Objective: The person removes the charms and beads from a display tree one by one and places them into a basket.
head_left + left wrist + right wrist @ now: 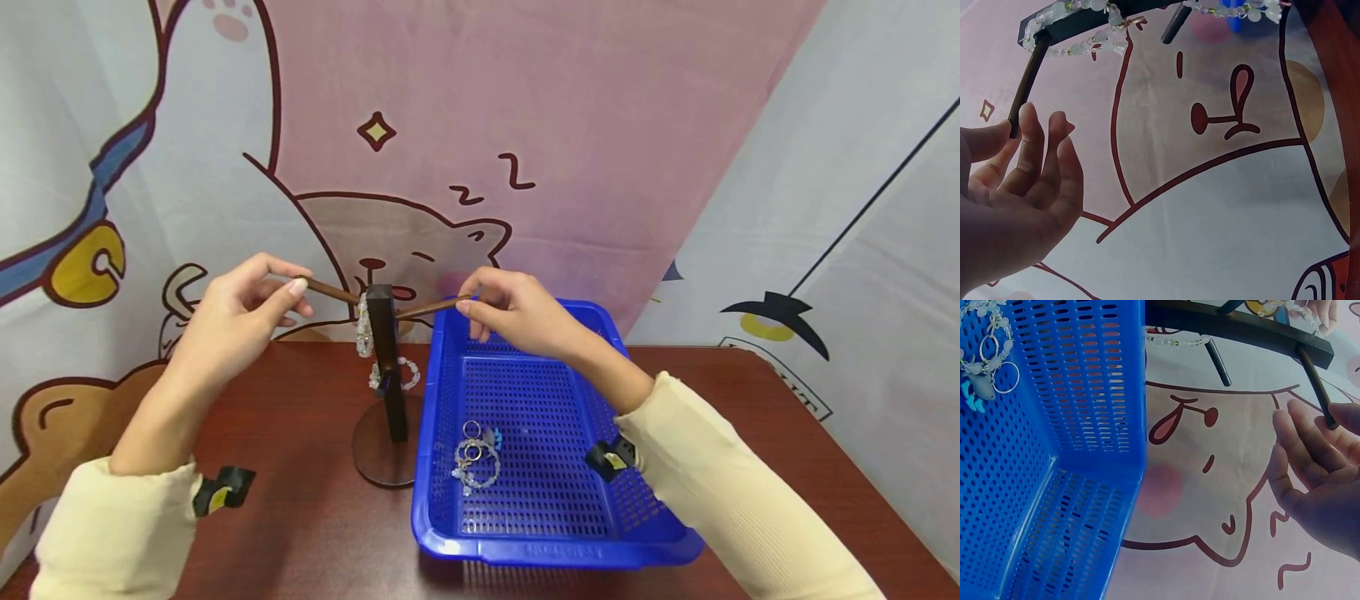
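Observation:
A dark wooden jewelry stand with a round base stands upright on the table. My left hand pinches the tip of its upper left peg between thumb and fingers. On the other side, my right hand pinches the end of the upper right peg. A clear beaded bracelet hangs on the left peg close to the post. Lower down, another beaded bracelet hangs by the post. In the right wrist view, no bracelet shows on the right peg.
A blue plastic basket stands right of the stand, under my right forearm. Inside lie a beaded bracelet and keyring pieces with a blue charm. Behind the brown table hangs a printed cartoon cloth.

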The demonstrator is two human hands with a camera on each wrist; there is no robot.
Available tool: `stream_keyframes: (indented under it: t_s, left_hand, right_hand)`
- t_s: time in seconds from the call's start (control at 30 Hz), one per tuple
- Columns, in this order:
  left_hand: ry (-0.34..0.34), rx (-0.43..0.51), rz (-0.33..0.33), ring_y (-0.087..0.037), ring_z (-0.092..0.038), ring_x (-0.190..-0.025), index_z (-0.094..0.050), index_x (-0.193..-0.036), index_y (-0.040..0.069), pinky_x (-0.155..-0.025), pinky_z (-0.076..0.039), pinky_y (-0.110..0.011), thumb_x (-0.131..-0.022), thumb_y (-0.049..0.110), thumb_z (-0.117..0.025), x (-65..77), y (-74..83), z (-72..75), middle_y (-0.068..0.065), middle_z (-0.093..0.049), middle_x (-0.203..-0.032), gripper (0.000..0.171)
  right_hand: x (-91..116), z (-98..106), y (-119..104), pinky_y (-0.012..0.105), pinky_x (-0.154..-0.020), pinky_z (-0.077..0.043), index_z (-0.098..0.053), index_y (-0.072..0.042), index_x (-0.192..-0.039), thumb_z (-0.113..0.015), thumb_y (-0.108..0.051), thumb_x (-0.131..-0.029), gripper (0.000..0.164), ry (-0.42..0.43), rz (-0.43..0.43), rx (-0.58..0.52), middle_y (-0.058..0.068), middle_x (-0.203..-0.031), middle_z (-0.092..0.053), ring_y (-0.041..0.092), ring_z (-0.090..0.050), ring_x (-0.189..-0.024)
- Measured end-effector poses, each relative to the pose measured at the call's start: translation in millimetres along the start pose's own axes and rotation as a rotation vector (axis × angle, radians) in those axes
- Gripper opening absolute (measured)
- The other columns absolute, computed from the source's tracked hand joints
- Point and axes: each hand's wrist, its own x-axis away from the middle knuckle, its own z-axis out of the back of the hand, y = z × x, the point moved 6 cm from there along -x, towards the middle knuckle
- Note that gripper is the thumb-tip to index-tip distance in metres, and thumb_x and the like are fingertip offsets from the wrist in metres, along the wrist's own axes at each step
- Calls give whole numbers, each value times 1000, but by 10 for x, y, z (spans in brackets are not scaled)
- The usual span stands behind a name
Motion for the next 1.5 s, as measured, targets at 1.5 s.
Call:
stream_keyframes:
  t_s: [1.5]
  left_hand:
    - [43,-65,-36,-9,-56,-70,-58,-84,13,-63,-42,-32,-84,19,-67,689,139,-755,5,-62,-75,10]
  right_hand:
    - [21,-11,20,30,-54,-46,-58,-3,-90,-55,-7,-90,5,6,-12,-26,5,-64,-62,16,-60,-59]
